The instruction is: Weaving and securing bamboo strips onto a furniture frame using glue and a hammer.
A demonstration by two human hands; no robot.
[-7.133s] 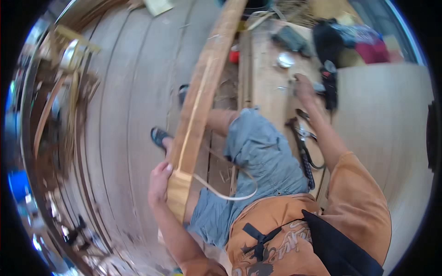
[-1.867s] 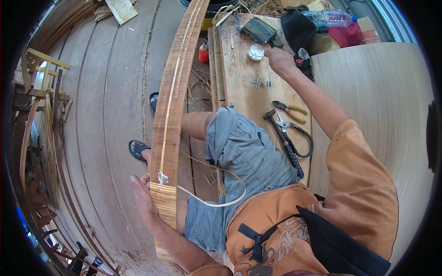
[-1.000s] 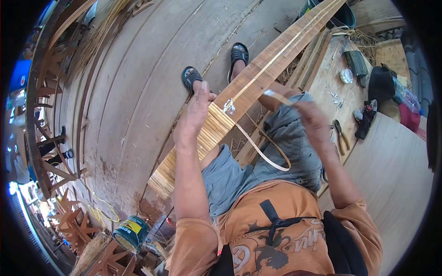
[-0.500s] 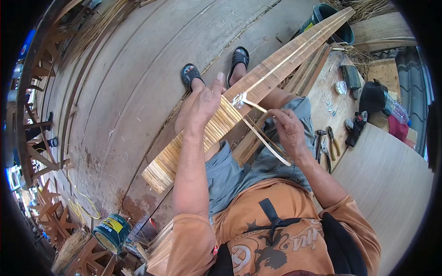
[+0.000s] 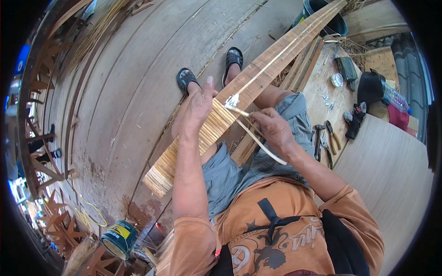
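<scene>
A long tapering wooden board [image 5: 276,60] lies slantwise across my lap, a thin pale line running down its middle. Its near part is covered with a row of slim cane-like strips [image 5: 214,126] laid crosswise. My left hand [image 5: 198,110] is closed round the board's left edge beside this row, thumb up; its fingers underneath are hidden. My right hand [image 5: 273,129] pinches a thin pale stick [image 5: 241,112], its tip close to a white glue-like smear [image 5: 232,100] on the bare wood. A loose pale strip [image 5: 267,149] hangs from the row's right edge, below that hand.
To my right, a worktop holds a hammer [image 5: 318,138], pliers [image 5: 333,135], a small white round container [image 5: 337,80] and a black cap [image 5: 371,87]. A dark bucket [image 5: 338,25] stands behind the board's far end. A green tub [image 5: 119,239] sits at lower left.
My right hand has moved left with the stick, bringing its tip down nearer the strip row's edge. The white smear looks more spread out. My left hand still grips the board.
</scene>
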